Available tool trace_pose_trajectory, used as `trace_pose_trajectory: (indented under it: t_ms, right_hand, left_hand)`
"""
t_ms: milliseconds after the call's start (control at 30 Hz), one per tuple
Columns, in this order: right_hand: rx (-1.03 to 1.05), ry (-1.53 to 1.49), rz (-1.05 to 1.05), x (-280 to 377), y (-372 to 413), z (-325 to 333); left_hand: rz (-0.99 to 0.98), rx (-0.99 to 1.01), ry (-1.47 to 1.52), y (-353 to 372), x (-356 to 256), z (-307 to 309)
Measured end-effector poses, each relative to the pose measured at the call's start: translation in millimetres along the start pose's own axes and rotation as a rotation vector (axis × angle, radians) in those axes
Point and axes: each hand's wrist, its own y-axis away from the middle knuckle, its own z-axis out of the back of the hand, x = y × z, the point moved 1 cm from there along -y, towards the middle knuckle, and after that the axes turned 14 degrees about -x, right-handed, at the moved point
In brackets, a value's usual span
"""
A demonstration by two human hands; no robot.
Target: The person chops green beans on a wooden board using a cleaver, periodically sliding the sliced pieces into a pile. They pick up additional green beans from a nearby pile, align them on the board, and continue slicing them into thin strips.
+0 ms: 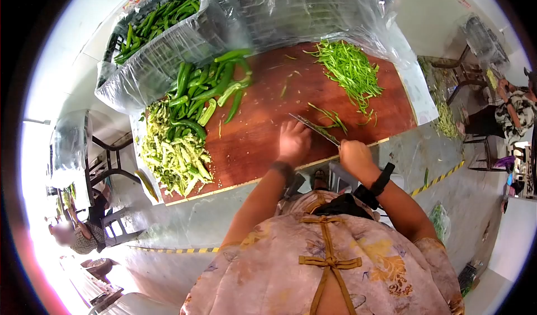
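Note:
My right hand (356, 159) is closed around the handle of a knife (315, 128), whose thin blade points away and to the left over the reddish-brown board (257, 119). Just left of the blade, my left hand (294, 143) rests on the board with its fingers curled; whatever lies beneath them is hidden. A few cut green pepper strips (334, 117) lie beyond the blade. Farther off to the right is a heap of shredded green pepper (349, 72). Whole and split green peppers (204, 86) are piled at the left, above a mound of pale pepper cores (174, 161).
Plastic-lined crates stand along the board's far side: one crate (162, 44) holds green peppers, and another crate (313, 16) is beside it. One person (86, 231) sits at far left, another person (506, 111) at far right. Black chairs (109, 158) flank the board.

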Motion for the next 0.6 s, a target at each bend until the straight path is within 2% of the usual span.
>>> trace_pose_trajectory:
  t_ms: [267, 433, 600]
  right_hand:
    - [-0.086, -0.030, 0.011, 13.8, -60.0, -21.4]
    - [-0.083, -0.053, -0.068, 2.4, -37.3, -2.9]
    - [0.005, -0.025, 0.010, -1.8, -9.2, 6.7]
  left_hand:
    - [-0.005, -0.066, 0.063, 0.7, 4.0, -3.8]
    - [-0.010, -0.131, 0.133, -2.3, -0.8, -0.4]
    - [-0.026, -0.079, 0.090, -0.5, 0.7, -0.9]
